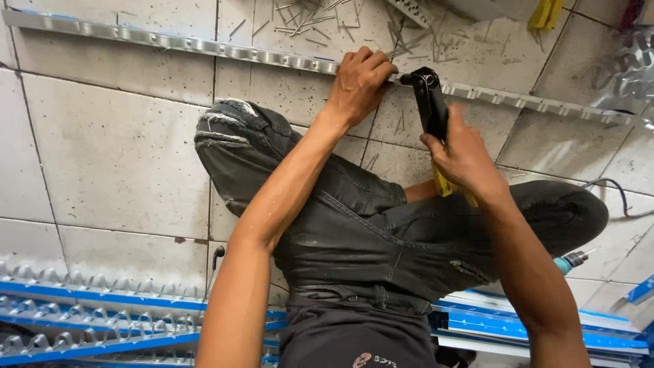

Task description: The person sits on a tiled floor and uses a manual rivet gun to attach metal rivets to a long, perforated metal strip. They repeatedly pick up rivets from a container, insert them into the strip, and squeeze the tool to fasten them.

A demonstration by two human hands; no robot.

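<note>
- We saw the left hand [359, 78] curled down over the long metal strip [170, 42] on the tiled floor [116, 157], fingers bent and pressing on it; the fingertips were hidden on the far side, so we couldn't tell whether it gripped or only pinned the strip.
- The right hand [463, 160] was closed around the handles of a black riveting tool [429, 102]; a bit of yellow grip showed under the palm, the rest of the handles was covered by the hand.
- The tool's nose sat against the strip just beside the left hand; the contact point was too small to make out.
- The strip ran across the floor from the left edge to the right edge, cut off at both ends; the part under the left hand was hidden.
- The person's crossed legs in dark jeans [354, 225] blocked much of the floor near us.
- Thin metal pins [300, 17] lay scattered beyond the strip, partly cut by the top edge.
- Stacked strips with blue film [95, 317] lay at bottom left and bottom right, partly behind the arms and torso.
- A teal-handled tool [569, 262] peeked out from behind the right knee, mostly hidden.
- A dark cable [616, 187] ran off the right edge.
</note>
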